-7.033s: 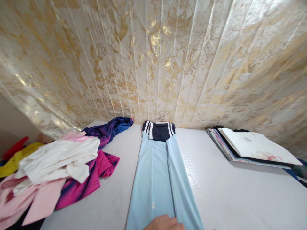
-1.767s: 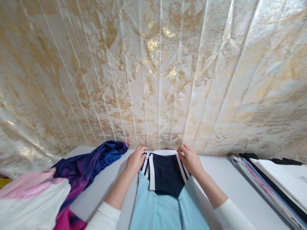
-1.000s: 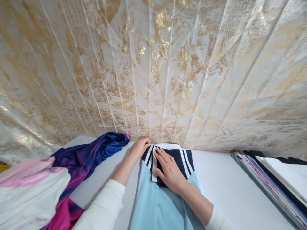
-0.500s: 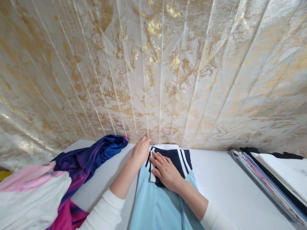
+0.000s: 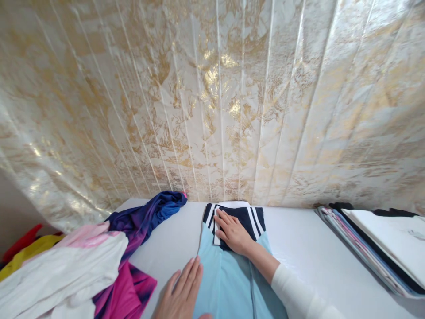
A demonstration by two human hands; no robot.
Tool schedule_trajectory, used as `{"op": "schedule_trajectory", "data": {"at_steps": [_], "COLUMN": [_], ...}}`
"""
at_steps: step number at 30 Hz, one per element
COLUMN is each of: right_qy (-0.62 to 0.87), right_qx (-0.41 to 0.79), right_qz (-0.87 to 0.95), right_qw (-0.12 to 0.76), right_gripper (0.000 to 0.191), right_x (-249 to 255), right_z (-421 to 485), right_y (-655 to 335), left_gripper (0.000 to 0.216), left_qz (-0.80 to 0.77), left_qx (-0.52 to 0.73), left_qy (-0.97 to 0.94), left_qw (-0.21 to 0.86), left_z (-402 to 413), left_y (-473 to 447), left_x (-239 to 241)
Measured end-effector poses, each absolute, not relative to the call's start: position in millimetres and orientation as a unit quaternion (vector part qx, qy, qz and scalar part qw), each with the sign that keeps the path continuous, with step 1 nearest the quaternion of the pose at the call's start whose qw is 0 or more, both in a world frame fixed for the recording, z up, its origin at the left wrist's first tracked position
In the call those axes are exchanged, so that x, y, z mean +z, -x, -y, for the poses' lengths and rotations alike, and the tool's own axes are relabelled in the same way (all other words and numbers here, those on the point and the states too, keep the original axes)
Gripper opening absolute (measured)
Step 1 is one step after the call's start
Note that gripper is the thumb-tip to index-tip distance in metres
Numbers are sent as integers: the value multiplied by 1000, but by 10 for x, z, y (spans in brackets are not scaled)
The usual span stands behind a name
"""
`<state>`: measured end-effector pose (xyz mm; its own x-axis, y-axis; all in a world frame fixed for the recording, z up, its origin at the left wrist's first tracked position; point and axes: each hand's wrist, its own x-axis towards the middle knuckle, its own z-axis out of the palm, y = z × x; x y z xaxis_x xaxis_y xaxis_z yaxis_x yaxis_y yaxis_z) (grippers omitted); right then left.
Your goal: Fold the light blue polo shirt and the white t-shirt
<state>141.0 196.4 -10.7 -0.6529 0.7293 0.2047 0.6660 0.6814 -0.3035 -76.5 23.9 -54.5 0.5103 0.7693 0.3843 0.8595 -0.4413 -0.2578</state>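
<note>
A light blue shirt (image 5: 232, 283) with navy shoulders, white stripes and a white strip at the front lies lengthwise on the white table (image 5: 299, 257). Its sides look tucked in, and its lower end runs out of view. My right hand (image 5: 234, 235) rests flat on the navy part, fingers stretched over the white strip. At the shirt's left edge is my left hand (image 5: 181, 292), fingers straight and close together, holding nothing. Part of that hand is cut off by the bottom of the picture.
On the left lies a loose heap of clothes: a white and pink garment (image 5: 76, 261), a purple-blue one (image 5: 146, 219), and yellow and red cloth. A stack of folded clothes (image 5: 381, 252) sits at the right. Behind the table hangs a gold-patterned curtain (image 5: 232, 110).
My left hand has come from the shirt's navy shoulder down towards me along its left edge. My right hand stays on the navy part. The camera view has shifted slightly left.
</note>
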Motion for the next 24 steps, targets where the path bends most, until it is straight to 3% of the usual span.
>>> {"op": "schedule_trajectory", "data": {"at_steps": [10,16,21,24], "right_qy": [317,357,379,412], "right_qx": [93,77,54,36], "right_qz": [934,921,913,898], "right_qw": [134,133,143,149], "right_gripper": [48,51,54,57], "right_x": [-93,-174,-20,-30], "right_z": [-1509,-1638,-1553,-1321], "right_y": [-1122,-755,-869,-1202], "left_gripper": [63,89,66,63], "left_qz": [497,479,506,507], "left_qx": [-138,-128,-86,-89], "left_qy": [836,851,853,854], "left_qw": [187,175,98,69], "left_z": [102,186,260,283], "left_y": [583,489,498,472], "left_x": [-806,-604,-340,-300]}}
